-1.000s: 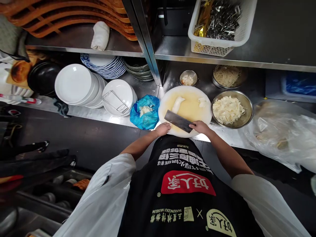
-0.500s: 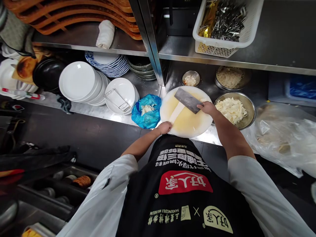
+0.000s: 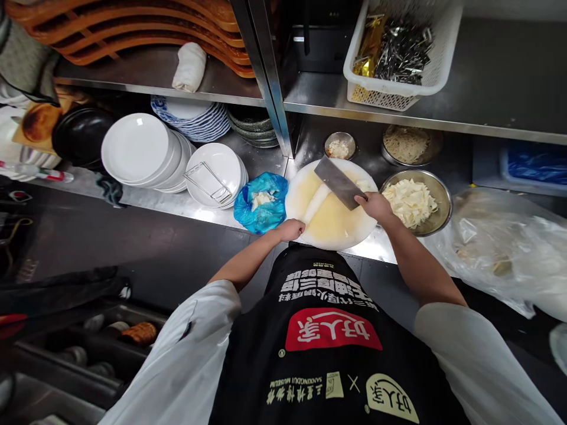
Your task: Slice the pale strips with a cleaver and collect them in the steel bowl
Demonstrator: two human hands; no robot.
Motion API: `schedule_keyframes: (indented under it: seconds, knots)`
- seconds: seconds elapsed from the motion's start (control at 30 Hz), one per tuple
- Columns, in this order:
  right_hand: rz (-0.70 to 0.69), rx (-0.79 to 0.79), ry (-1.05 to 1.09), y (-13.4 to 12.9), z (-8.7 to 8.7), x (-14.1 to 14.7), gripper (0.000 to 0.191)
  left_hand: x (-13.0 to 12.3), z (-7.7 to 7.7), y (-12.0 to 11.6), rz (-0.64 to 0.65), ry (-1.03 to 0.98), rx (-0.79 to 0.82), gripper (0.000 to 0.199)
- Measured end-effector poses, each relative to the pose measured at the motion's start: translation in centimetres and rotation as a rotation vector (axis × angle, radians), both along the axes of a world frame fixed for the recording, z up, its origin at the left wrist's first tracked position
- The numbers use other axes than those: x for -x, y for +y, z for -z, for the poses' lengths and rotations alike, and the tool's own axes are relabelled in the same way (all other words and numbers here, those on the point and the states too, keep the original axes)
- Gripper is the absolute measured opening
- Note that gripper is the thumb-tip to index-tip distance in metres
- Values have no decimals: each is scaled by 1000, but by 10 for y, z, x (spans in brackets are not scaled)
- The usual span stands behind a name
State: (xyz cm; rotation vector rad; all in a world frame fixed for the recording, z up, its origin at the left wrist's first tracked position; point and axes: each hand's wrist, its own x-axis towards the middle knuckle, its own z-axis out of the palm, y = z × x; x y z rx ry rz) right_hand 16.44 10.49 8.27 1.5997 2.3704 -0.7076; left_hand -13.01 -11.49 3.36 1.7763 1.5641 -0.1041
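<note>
My right hand (image 3: 375, 206) is wrapped round the handle of a wide cleaver (image 3: 339, 182). The blade lies slanted across a round, yellowed white cutting board (image 3: 341, 230), over the far part of a long pale piece of food (image 3: 316, 202). At the board's near left edge, my left hand (image 3: 291, 230) is closed on the near end of that piece. Some pale bits (image 3: 364, 185) show just beyond the blade. Right of the board, a steel bowl (image 3: 444, 215) holds pale sliced strips (image 3: 410, 202). On the left, a blue plastic bag (image 3: 269, 219) contains whitish pieces (image 3: 263, 199).
Behind the board stand a small bowl of chopped bits (image 3: 339, 146) and a bowl of shreds (image 3: 405, 145). Stacked white plates (image 3: 135, 147) line the counter's left. A steel shelf (image 3: 425, 115) with a white basket (image 3: 398, 88) overhangs the back. Clear plastic bags (image 3: 500, 248) lie right.
The cleaver has turned slightly, its handle end coming a little nearer to me. My left hand stays at the near end of the pale piece. The whole view has shifted slightly.
</note>
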Motion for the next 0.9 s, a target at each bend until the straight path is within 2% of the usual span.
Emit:
schedule_keyframes:
  seconds: [0.17,0.27,0.33,0.43,0.63,0.9]
  knots:
    - [-69,156,1,-58,11,2,50,-10,-3,9,-49,123,56,40]
    - [-48,213,-18,-70,25,6,49,-22,-1,21,-51,175,117,39]
    - [-27,208,-22,-63,33,6,51,-29,-1,30,-63,199,134,38]
    - [12,157,-30,-39,39,1,53,-35,-2,38,-76,207,141,37]
    - [60,74,-84,6,38,-2,56,-36,-3,40,-55,201,160,36]
    - [82,20,-108,29,34,1,56,-38,-5,40,-47,200,166,35]
